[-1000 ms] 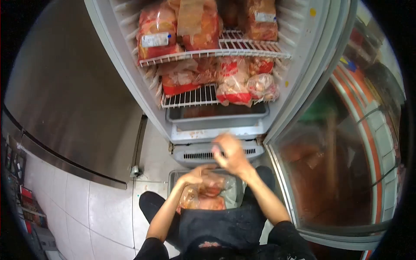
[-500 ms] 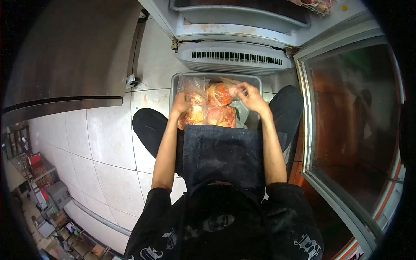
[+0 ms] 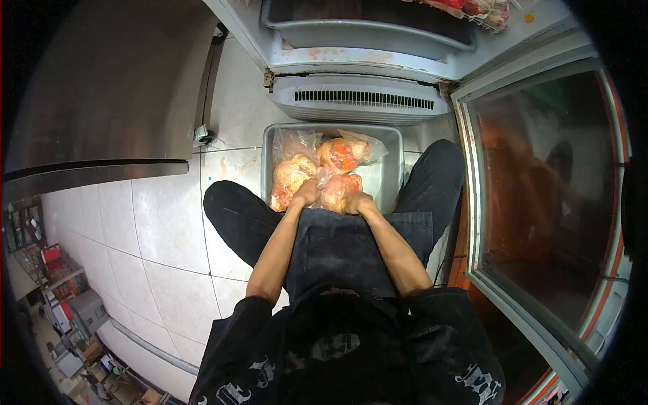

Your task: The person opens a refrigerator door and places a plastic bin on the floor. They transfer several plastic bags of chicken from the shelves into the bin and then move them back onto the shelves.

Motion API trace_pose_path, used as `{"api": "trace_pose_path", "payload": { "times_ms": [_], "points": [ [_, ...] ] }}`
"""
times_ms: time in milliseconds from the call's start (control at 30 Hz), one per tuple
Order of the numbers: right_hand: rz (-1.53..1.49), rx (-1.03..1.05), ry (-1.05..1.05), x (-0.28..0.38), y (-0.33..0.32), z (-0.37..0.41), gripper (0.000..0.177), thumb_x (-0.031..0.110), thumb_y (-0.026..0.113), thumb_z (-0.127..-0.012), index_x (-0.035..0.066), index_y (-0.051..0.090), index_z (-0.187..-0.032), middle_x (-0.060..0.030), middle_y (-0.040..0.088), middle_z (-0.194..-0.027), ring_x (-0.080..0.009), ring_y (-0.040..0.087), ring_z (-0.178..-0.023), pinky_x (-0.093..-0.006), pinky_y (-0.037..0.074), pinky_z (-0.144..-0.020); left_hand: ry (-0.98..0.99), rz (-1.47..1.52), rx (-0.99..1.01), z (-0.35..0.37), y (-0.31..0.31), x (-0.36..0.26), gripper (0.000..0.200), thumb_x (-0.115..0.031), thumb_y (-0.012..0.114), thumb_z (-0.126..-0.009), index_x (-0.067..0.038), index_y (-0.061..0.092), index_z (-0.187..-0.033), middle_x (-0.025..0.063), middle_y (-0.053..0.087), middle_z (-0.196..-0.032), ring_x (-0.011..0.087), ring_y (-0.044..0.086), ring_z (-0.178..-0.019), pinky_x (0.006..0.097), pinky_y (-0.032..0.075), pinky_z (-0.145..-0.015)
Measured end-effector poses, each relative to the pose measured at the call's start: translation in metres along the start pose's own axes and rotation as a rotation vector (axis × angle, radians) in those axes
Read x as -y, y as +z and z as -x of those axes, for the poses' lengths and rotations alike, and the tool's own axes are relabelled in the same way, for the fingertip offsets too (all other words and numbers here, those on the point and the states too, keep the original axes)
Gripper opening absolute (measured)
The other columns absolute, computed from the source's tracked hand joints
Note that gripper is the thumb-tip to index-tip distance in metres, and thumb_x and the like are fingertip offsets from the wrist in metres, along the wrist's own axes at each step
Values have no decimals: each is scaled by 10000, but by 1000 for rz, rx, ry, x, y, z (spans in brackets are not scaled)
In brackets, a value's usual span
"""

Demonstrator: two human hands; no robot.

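A grey plastic tub [image 3: 393, 158] stands on the floor between my knees. Inside it lie several clear plastic bags of what looks like raw chicken. One bag of chicken [image 3: 292, 174] is at the left, another bag [image 3: 341, 154] at the upper middle, and a nearer bag [image 3: 335, 189] at the tub's front. My left hand [image 3: 307, 194] and my right hand [image 3: 360, 202] are closed on the two sides of the nearer bag. My fingertips are partly hidden by the plastic and by the backs of my hands.
An open fridge with a vent grille [image 3: 364, 100] is ahead, with a grey tray [image 3: 371, 34] on its bottom shelf. Its glass door [image 3: 540, 189] swings out at my right. A steel cabinet [image 3: 101, 88] stands at the left over white floor tiles [image 3: 165, 223].
Both hands have come down and inward to the nearer bag. My right hand has let go of the upper bag's plastic, which now spreads to the right.
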State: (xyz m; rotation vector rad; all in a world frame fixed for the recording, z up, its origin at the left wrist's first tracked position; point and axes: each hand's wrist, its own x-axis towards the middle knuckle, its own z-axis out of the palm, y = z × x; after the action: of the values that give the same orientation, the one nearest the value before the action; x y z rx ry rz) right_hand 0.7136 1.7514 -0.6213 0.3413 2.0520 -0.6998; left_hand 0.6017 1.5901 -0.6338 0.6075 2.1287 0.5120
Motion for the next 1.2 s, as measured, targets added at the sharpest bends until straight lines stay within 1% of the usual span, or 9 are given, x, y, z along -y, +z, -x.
{"api": "trace_pose_path", "payload": {
  "times_ms": [33,200,400,567,700,767,867,1100,1200],
  "points": [
    [-29,1,33,0,-9,7,385,269,693,-712,3,670,-990,-194,675,-1001,-313,650,-976,-386,523,-795,-2,369,105,6,-6,-10,350,-271,560,-925,52,605,-1051,152,628,-692,242,621,-648,391,492,-633],
    [-61,10,81,1,-43,51,609,263,777,-663,15,571,-1180,-190,626,-1145,-305,613,-1061,-396,509,-870,235,573,-10,18,-20,-71,235,-221,504,-968,-16,589,-892,19,524,-619,110,531,-537,270,451,-514],
    [-391,-491,-236,-6,-32,60,1124,288,820,-645,74,109,-1489,-182,168,-1524,-390,242,-1378,-444,361,-1064,311,944,-104,72,-68,-149,215,-159,480,-977,-38,552,-815,0,506,-660,102,508,-543,251,449,-489],
    [-941,-749,-853,28,-80,87,1041,274,786,-702,84,134,-1492,-141,176,-1531,-365,186,-1403,-487,293,-1104,415,1184,-432,100,-110,-208,219,-171,503,-965,-25,604,-838,11,576,-721,104,547,-645,244,456,-628],
    [-653,-928,-911,28,-126,71,609,280,733,-758,70,522,-1289,-132,426,-1376,-306,382,-1278,-419,374,-1043,511,921,-431,128,-167,-260,249,-221,536,-949,-21,660,-870,31,649,-793,111,591,-727,238,452,-705],
    [-813,-679,-991,-26,-117,4,488,252,693,-826,36,554,-1241,-107,542,-1248,-240,501,-1141,-372,416,-981,649,771,-344,126,-209,-271,290,-256,514,-956,-14,667,-908,64,684,-849,126,622,-791,250,469,-752],
    [-873,-1119,-936,15,-177,106,438,242,699,-823,-29,576,-1145,-95,654,-943,-197,637,-789,-335,518,-777,698,741,-210,119,-255,-289,343,-269,429,-982,-1,641,-1014,131,702,-952,171,656,-897,283,500,-842],
    [-1643,-607,-1051,27,-154,134,414,209,507,-921,-71,500,-1227,-123,622,-1104,-165,631,-942,-294,505,-852,661,800,-66,86,-249,-283,488,-377,428,-978,29,573,-1205,177,614,-1190,224,595,-1095,351,462,-966],
    [-1763,-508,-978,24,-139,137,370,205,492,-929,-64,524,-1180,-107,637,-1033,-149,634,-887,-283,506,-825,733,196,-315,90,-245,-273,495,-409,469,-960,-2,581,-1220,159,593,-1233,261,569,-1143,388,434,-997]
  ]
}}
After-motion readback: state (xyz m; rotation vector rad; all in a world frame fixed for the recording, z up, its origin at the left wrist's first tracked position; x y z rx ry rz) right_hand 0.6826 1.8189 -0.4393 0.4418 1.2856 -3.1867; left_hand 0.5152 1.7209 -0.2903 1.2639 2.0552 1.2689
